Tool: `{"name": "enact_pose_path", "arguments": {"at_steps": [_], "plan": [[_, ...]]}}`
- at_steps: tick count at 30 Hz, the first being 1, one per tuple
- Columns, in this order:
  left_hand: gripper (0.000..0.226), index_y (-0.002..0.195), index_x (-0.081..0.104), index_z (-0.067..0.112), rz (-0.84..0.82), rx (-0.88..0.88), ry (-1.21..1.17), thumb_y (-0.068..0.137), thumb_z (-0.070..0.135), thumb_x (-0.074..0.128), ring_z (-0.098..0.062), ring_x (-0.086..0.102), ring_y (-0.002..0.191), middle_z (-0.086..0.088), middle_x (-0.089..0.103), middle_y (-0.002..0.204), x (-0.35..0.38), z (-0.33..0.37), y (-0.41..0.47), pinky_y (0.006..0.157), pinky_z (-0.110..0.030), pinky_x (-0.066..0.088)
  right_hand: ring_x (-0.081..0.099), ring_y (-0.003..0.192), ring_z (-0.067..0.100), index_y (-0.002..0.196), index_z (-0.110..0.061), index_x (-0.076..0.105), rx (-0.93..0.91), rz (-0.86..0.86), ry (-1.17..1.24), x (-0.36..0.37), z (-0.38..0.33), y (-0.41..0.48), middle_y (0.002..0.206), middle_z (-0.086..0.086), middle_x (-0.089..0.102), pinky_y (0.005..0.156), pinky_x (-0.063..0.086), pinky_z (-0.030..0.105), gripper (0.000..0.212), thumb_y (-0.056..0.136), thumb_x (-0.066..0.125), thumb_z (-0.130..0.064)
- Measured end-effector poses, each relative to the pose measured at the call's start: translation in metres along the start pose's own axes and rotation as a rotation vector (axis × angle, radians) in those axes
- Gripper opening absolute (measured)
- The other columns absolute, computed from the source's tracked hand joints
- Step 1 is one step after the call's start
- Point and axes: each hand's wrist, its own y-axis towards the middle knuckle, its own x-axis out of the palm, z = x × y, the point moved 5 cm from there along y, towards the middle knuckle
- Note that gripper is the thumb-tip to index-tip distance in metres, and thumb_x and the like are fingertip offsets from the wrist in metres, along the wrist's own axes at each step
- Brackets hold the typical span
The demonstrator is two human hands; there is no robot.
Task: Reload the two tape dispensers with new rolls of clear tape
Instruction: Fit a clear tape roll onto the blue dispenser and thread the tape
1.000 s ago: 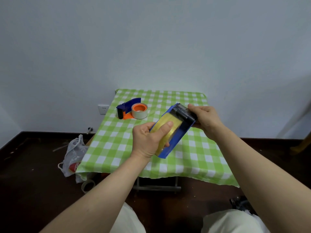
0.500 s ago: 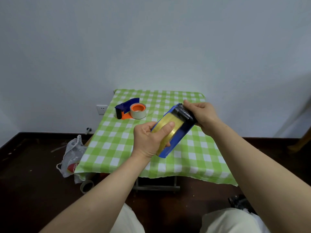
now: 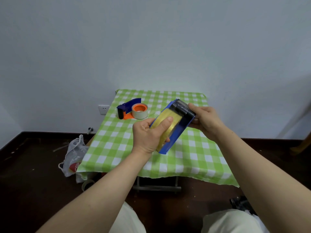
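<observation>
Two dispensers. One: blue dispenser (image 3: 180,130), held over the table (image 3: 193,157); left hand (image 3: 148,137) gripping its tape roll (image 3: 165,121) at 7 o'clock, right hand (image 3: 205,120) clamping the roller end at 2 o'clock, probably steadying it for threading. Second dispenser (image 3: 128,107): table's 10 o'clock.

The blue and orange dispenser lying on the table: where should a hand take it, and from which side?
Probably by the blue curved wall, pinched from above. The dispenser lies flat, hub upward, so this wall stands upright and free, while the tape roll fills its right part and the black roller its left end.
</observation>
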Motion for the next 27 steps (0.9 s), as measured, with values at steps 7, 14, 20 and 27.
{"name": "enact_pose_path", "arguments": {"at_steps": [7,14,20,27], "plan": [[0.036,0.051,0.057,0.001,-0.010,0.003,-0.004,0.066,0.030,0.072,-0.014,0.051,0.029,-0.006,0.054,0.037,-0.002,-0.003,0.000,0.039,-0.023,0.043,0.065,0.066,0.021,0.084,-0.005,0.068,0.033,0.026,-0.098,-0.005,-0.003,0.004,0.069,0.006,0.067,0.078,0.058,0.038,0.027,0.088,0.060,-0.030],[0.037,0.053,0.057,-0.002,-0.051,0.024,0.023,0.067,0.030,0.072,-0.013,0.051,0.029,-0.004,0.054,0.037,0.003,-0.003,-0.001,0.039,-0.022,0.043,0.058,0.064,0.017,0.071,-0.015,0.069,-0.032,0.040,-0.251,0.004,-0.015,0.014,0.067,0.003,0.065,0.067,0.050,0.032,0.021,0.087,0.064,-0.028],[0.036,0.051,0.057,0.002,-0.009,0.001,0.034,0.068,0.030,0.073,-0.014,0.050,0.029,-0.004,0.054,0.036,0.000,-0.008,0.002,0.039,-0.022,0.043,0.058,0.062,0.018,0.074,-0.011,0.063,0.091,0.057,-0.107,0.004,-0.004,0.010,0.069,0.004,0.061,0.062,0.055,0.031,0.020,0.088,0.061,-0.025],[0.055,0.072,0.065,-0.005,0.097,-0.116,0.066,0.075,0.049,0.070,-0.029,0.061,0.050,-0.016,0.066,0.056,0.000,-0.014,0.016,0.060,-0.039,0.057,0.055,0.065,0.016,0.098,-0.008,0.059,0.106,0.244,-0.073,-0.006,0.007,0.002,0.079,0.005,0.061,0.057,0.044,0.026,0.027,0.092,0.052,-0.033]]}}
